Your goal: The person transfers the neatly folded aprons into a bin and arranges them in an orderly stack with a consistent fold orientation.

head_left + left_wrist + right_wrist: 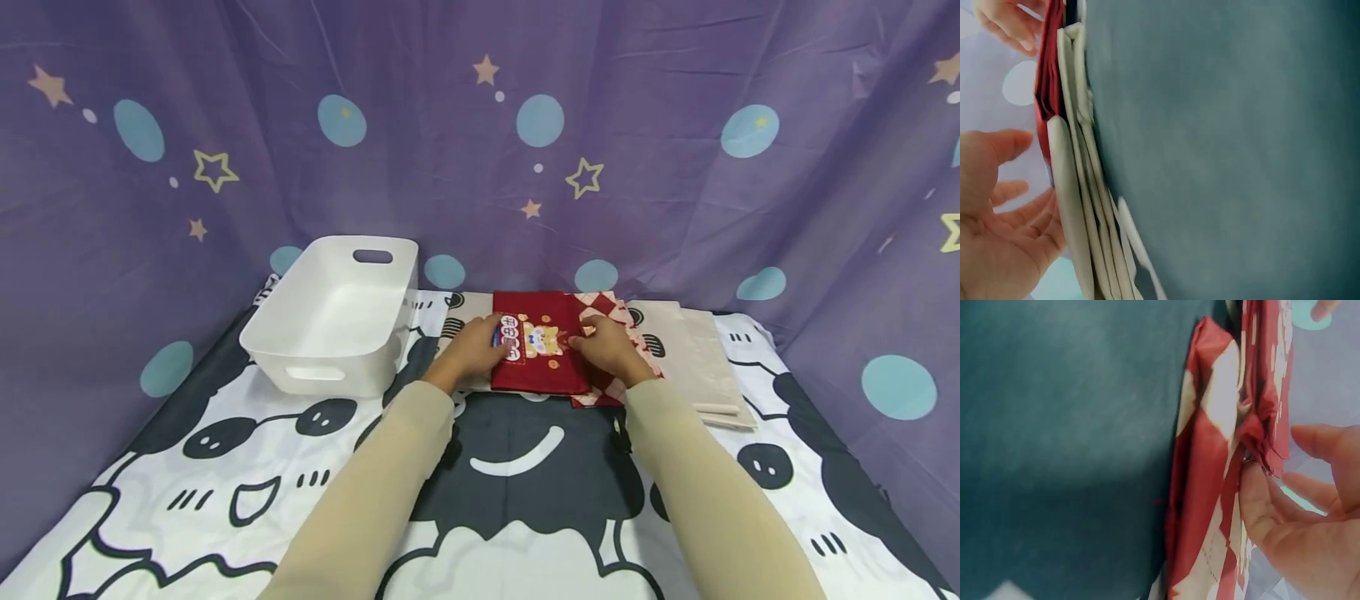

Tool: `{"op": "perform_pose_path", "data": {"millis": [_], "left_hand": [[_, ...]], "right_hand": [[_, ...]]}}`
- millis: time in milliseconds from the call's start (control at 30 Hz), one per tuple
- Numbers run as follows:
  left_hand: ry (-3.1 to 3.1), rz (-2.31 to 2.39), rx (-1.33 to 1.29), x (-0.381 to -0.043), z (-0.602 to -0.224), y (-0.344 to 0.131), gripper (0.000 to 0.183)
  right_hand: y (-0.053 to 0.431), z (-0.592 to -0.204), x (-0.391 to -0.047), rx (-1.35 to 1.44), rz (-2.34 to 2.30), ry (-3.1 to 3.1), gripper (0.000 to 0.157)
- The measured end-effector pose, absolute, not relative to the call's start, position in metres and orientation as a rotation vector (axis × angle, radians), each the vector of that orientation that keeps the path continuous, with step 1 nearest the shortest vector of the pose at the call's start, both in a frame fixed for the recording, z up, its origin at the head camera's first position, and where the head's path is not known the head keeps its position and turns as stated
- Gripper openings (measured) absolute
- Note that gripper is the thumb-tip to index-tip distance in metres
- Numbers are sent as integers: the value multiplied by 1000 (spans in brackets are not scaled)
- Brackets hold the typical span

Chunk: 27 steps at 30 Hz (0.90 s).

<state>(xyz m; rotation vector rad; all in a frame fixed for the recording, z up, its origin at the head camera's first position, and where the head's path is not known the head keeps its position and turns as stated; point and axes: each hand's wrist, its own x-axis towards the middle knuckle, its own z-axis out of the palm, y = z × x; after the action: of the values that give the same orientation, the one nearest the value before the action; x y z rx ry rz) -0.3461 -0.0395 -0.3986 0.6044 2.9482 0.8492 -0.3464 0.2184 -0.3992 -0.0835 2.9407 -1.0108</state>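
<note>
A red folded cloth (pixel 525 379) with a cartoon animal and white lettering lies on top of other folded cloths at the far side of the table. My left hand (pixel 474 348) is at its left edge; in the left wrist view the fingers (pixel 1041 215) touch the side of the stack and the upper digit stands apart from it. At the right edge my right hand (pixel 611 346) pinches the red cloth's corner. Beneath this corner is a red-and-cream checked folded cloth (pixel 1207 506). Beige folded cloths (pixel 1069 206) lie under the left side.
A white plastic bin (pixel 330 367) with handle holes stands to the left. More beige folded cloths (pixel 708 358) lie to the right. A purple curtain (pixel 450 208) hangs behind the table, which has a sheep-patterned cover (pixel 525 483).
</note>
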Motion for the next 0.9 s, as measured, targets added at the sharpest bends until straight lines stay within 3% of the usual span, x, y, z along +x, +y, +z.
{"op": "perform_pose_path", "data": {"millis": [500,900], "left_hand": [[2627,1494,-101,-351,-407,-30,40],[2371,1737,-279,-356,-404,-24,37]], "right_hand": [[218,-396,-352,223,-1550,2420,58],[214,-390,-353,332,-1708,2255,62]]}}
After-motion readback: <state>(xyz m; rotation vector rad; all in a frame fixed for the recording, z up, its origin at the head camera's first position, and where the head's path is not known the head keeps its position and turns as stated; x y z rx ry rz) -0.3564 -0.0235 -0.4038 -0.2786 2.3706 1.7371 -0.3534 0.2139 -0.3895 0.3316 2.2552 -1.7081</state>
